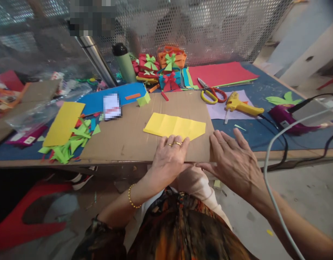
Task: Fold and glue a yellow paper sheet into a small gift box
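Observation:
A creased strip of yellow paper [174, 124] lies on a flat cardboard sheet [123, 141], with fold lines running across it. My left hand [170, 153] is closed at the paper's near edge, its curled fingers pressed onto it and the thumb side out of sight. My right hand [233, 155] is open, fingers stretched out at the cardboard's right edge, and holds nothing. Beyond it lie scissors [212, 93] with red and yellow handles and a yellow glue gun [243, 105] on a pale lilac sheet [216, 112].
Green paper scraps [79, 139] and another yellow sheet [64, 124] lie at left, near a blue sheet [93, 99]. A green bottle [124, 65], small paper gift boxes [169, 77] and red sheets [223, 74] stand or lie behind. A white cable [272, 144] crosses at right.

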Available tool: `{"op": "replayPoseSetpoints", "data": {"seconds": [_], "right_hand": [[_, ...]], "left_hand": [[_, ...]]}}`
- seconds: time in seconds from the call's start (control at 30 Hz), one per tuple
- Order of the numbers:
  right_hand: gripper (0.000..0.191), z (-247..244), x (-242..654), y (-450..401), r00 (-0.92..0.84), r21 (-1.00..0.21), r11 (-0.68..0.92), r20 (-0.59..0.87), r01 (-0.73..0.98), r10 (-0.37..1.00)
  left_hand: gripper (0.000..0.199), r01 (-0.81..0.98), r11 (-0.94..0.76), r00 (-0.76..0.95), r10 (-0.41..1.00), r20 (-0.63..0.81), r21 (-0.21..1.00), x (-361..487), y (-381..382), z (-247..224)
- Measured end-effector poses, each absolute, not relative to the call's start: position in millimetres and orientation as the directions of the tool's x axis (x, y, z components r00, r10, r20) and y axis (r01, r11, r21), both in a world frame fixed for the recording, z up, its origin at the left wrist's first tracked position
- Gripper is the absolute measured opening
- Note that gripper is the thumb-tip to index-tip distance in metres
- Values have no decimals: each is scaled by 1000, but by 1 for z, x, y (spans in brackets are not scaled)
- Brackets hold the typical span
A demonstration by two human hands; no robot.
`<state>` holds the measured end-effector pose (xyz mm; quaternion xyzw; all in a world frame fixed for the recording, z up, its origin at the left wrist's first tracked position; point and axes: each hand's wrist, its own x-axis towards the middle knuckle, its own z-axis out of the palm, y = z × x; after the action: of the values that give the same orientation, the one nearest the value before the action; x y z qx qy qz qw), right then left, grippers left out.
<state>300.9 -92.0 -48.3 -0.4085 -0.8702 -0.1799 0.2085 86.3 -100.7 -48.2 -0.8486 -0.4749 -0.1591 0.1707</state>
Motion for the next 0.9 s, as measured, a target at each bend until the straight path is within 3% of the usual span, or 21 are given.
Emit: {"op": "replayPoseSetpoints", "data": {"seconds": [0.2,0.3,0.4,0.5,0.63,0.83,0.9], "right_hand": [[86,-58,271,-99,-659,-25,784,525,621,538],[88,-66,261,-96,-633,-87,789,548,608,548],[83,-69,260,-95,-639,-61,787,547,614,542],[78,-70,264,-92,-669,15,795,549,607,501],[74,-67,272,-86,-720,78,826,542,558,434],[79,-56,291,-74,-753,28,856,492,516,437],[78,-53,296,-69,-739,12,847,496,531,456]], "left_hand": [[50,851,-510,520,791,323,-121,88,-107,-46],[61,812,-583,549,773,317,14,71,-112,-41],[62,763,-625,542,757,366,164,33,-110,-35],[59,855,-510,434,800,415,89,-9,-99,-35],[67,841,-541,486,769,415,18,-31,-94,-36],[73,840,-533,519,733,440,-103,-5,-132,-29],[63,826,-551,545,725,421,-120,3,-141,-28]]}}
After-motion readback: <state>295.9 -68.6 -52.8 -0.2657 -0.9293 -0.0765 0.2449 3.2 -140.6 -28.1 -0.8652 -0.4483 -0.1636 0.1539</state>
